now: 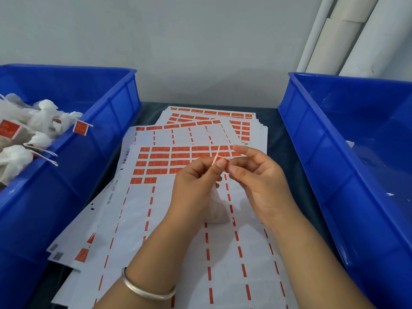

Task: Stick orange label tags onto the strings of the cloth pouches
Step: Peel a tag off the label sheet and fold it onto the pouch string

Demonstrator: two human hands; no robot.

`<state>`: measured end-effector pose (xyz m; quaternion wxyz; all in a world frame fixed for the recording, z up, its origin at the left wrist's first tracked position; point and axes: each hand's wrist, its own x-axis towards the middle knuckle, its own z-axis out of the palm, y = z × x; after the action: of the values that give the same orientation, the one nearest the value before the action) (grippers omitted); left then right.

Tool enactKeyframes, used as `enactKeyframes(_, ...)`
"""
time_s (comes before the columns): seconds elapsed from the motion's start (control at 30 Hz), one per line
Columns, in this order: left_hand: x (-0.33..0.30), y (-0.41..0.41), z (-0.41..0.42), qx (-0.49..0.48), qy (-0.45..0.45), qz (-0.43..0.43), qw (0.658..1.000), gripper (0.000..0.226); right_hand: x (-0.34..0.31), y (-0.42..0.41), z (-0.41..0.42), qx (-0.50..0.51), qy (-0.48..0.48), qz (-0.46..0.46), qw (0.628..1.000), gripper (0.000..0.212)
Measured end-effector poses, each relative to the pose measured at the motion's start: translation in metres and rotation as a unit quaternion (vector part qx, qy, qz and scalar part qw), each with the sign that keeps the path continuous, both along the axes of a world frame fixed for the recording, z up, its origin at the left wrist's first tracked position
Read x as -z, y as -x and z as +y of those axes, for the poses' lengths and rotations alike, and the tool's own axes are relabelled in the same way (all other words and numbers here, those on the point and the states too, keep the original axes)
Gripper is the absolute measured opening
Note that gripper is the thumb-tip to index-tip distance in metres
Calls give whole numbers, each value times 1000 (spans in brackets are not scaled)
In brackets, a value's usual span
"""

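Pinching string (215,157) with left hand (196,186), right hand (256,181) fingers folding tag (223,162) round it, mid-table over label sheets (169,166); pouch (217,208) hanging half-hidden between wrists. Flanking: left bin (73,157) holding tagged pouches (29,130), right bin (347,134).

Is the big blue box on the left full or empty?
Partly full. The left blue bin holds a heap of white cloth pouches, some with orange label tags, but its far corner is bare.
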<state>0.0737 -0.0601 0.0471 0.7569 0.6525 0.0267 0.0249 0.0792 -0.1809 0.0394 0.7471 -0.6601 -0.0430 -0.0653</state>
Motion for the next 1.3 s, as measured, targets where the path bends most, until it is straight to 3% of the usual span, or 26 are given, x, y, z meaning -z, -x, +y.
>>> enactKeyframes(0.1,0,-1,1,-1,13,10,1000,16,1,-1,0,2,4,-5,1000,26)
enactKeyframes(0.27,0,-1,3,30,42,21,998,15,0,0,1,-8,5,-22,1000,37)
enactKeyframes(0.37,1,-1,3,33,47,20,998,15,1,0,0,-5,6,-24,1000,33)
enactKeyframes(0.63,4,-3,2,24,44,34,998,16,4,-1,1,23,74,-40,996,23)
enactKeyframes(0.93,10,-5,3,-5,48,-8,999,19,7,-3,2,32,58,-34,997,26)
enactKeyframes(1.13,7,-5,1,-24,66,23,997,11,20,-6,4,66,5,17,998,16)
enactKeyframes(1.3,-5,-7,6,-31,43,33,998,5,32,-6,8,72,58,44,995,14)
